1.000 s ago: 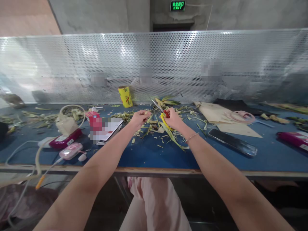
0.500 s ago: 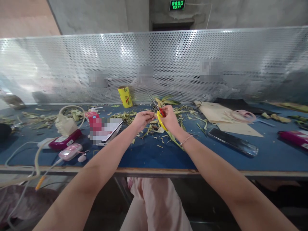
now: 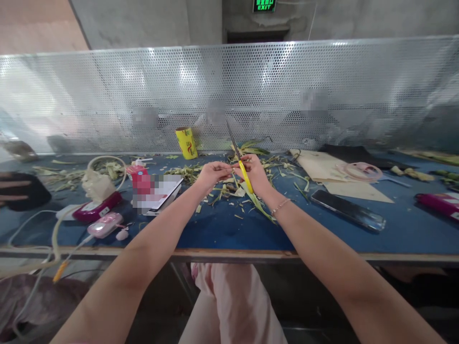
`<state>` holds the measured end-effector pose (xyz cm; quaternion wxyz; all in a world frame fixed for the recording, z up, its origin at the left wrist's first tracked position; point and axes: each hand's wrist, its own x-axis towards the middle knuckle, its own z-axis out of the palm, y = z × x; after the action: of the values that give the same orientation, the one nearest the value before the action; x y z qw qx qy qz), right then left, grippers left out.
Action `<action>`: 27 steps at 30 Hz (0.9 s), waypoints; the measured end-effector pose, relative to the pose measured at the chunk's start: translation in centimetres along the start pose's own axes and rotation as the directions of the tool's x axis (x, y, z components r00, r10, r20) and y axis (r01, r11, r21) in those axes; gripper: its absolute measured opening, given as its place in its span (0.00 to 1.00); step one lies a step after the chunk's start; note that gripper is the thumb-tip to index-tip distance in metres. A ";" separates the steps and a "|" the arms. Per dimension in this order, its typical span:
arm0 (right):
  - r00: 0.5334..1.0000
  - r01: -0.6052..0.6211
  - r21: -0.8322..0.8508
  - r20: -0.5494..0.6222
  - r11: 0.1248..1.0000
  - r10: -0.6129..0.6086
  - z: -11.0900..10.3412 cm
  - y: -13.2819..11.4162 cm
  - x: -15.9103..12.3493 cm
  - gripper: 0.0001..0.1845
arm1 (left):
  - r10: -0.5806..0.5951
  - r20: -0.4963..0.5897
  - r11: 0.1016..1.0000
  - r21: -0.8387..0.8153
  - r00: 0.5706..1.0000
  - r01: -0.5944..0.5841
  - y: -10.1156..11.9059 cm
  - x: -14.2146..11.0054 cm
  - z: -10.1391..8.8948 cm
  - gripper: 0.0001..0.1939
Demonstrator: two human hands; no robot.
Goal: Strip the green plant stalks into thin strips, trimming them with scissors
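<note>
Scissors [image 3: 245, 177] in the right hand [image 3: 257, 176], fingers wrapped on the yellow handle, blades pointing away toward the perforated metal screen [image 3: 229, 81]. Left hand [image 3: 214, 175] just beside it, fingertips pinched together; can't tell what's between them. Long green leaf [image 3: 261, 208] below the right hand. Plant trimmings [image 3: 226, 192] under and around both hands on the blue tabletop [image 3: 229, 234]. Black phone [image 3: 347, 210] right, yellow printed tube [image 3: 186, 144] behind left hand.

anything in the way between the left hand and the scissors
Only the right hand, it seems: it holds the scissors, and its fingertips meet or nearly meet those of the left hand just left of the yellow handle. No other obstacle shows, though anything pinched there is too small to tell.
</note>
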<state>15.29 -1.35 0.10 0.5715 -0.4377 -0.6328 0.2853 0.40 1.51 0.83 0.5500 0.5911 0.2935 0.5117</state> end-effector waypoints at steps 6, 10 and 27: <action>0.999 -0.045 0.091 0.032 0.995 0.043 -0.2 -0.1 -0.1 0.25 | 0.016 0.010 1.000 -0.008 1.000 -0.016 0.3 -0.2 0.3 0.11; 0.999 -0.024 0.061 0.026 0.998 0.023 -0.2 -0.1 -0.1 0.23 | 0.012 -0.001 1.000 -0.024 1.000 -0.012 0.4 -0.4 0.6 0.11; 0.998 -0.048 0.386 0.045 0.921 0.033 0.1 0.6 0.3 0.14 | 0.122 0.108 0.992 -0.021 0.987 -0.121 0.8 -0.6 0.5 0.14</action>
<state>15.35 -0.79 -0.28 0.6286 -0.3239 -0.5653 0.4246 0.54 0.55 1.46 0.5372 0.6312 0.2228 0.5132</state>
